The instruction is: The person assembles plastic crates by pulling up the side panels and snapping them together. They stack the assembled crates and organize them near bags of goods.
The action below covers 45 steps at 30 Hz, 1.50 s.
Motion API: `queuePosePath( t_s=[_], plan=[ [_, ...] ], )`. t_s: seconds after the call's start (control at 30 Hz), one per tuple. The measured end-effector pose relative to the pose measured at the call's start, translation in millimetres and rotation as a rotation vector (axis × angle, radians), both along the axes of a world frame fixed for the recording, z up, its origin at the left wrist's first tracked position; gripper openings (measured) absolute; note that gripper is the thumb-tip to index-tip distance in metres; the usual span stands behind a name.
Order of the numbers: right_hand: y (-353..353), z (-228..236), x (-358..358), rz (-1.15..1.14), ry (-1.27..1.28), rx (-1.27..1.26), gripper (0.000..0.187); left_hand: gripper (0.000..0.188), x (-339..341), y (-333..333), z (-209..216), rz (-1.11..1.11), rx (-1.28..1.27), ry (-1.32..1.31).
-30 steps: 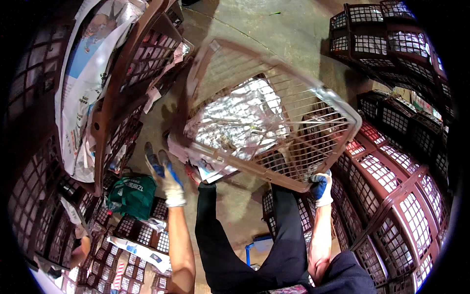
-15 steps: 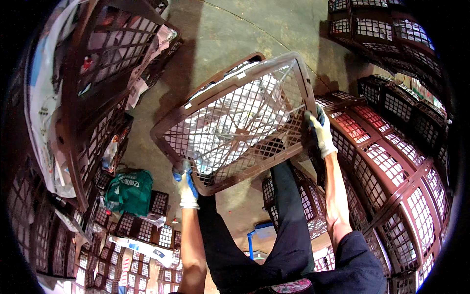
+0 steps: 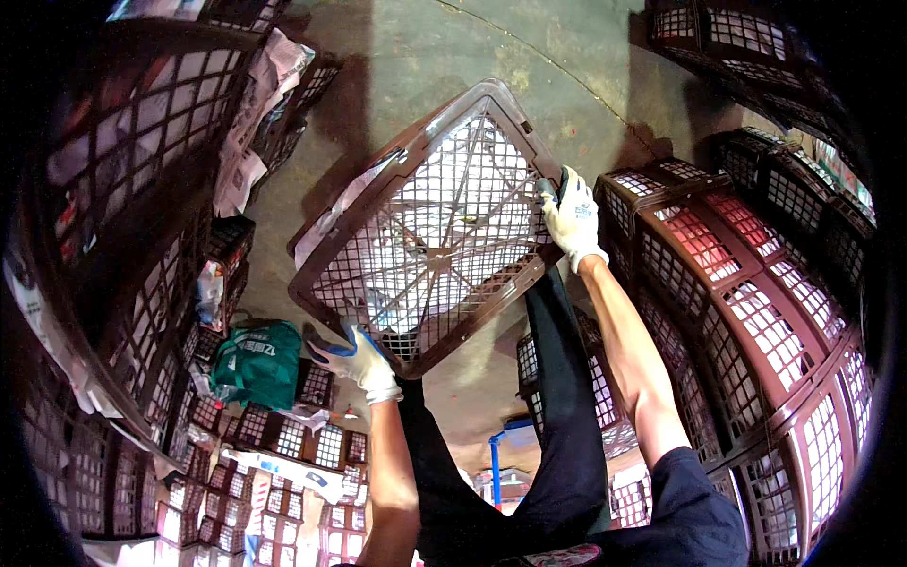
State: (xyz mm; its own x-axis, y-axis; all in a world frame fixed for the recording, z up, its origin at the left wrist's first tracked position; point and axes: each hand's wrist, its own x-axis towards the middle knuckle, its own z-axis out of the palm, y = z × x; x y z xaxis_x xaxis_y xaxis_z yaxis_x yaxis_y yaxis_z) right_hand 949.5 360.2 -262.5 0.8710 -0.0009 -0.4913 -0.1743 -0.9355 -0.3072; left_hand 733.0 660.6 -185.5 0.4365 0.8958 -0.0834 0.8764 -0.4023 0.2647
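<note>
A brown plastic lattice crate (image 3: 436,253) is turned diagonally in front of me, its mesh base showing ribs that meet at the middle. Behind its upper left rim, pale papery material (image 3: 345,203) and more brown edge show; I cannot tell whether that is a second crate. My right hand (image 3: 573,219), in a white glove with a dark fingertip area, is closed on the crate's right edge. By the lower left corner, my left hand (image 3: 357,364), in a white and blue glove, has its fingers spread, beside the rim rather than wrapped round it.
Stacked brown crates (image 3: 746,293) line the right, and tall crate stacks (image 3: 142,123) with newspaper (image 3: 250,132) stand at left. A green bag (image 3: 257,364) sits at lower left. Behind my legs is a blue pole (image 3: 495,463). The concrete floor (image 3: 425,47) runs ahead.
The crate has turned counterclockwise, its far corner moving left. My left hand has loosened from the rim and spread its fingers; my right hand has shifted left with the crate's edge.
</note>
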Motion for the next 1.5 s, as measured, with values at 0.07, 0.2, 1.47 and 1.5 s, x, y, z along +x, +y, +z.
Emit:
queuePosePath(
  t_s=[0.07, 0.2, 1.47, 1.5],
  plan=[
    [-1.2, 2.4, 0.8, 0.002, -0.001, -0.025, 0.055, 0.064, 61.0, -22.6, 28.7, -0.171, 0.077, 0.032],
    [-2.4, -1.3, 3.3, -0.001, -0.053, 0.099, 0.052, 0.061, 186.5, -59.9, 38.4, -0.714, -0.041, -0.112],
    [4.9, -112.7, 105.0, -0.264, -0.016, 0.330, 0.047, 0.045, 331.0, -147.9, -123.0, -1.031, 0.268, -0.195],
    [5.0, -103.2, 93.1, -0.255, -0.114, 0.156, 0.040, 0.046, 332.1, -142.4, -130.1, -1.032, 0.295, -0.207]
  ],
)
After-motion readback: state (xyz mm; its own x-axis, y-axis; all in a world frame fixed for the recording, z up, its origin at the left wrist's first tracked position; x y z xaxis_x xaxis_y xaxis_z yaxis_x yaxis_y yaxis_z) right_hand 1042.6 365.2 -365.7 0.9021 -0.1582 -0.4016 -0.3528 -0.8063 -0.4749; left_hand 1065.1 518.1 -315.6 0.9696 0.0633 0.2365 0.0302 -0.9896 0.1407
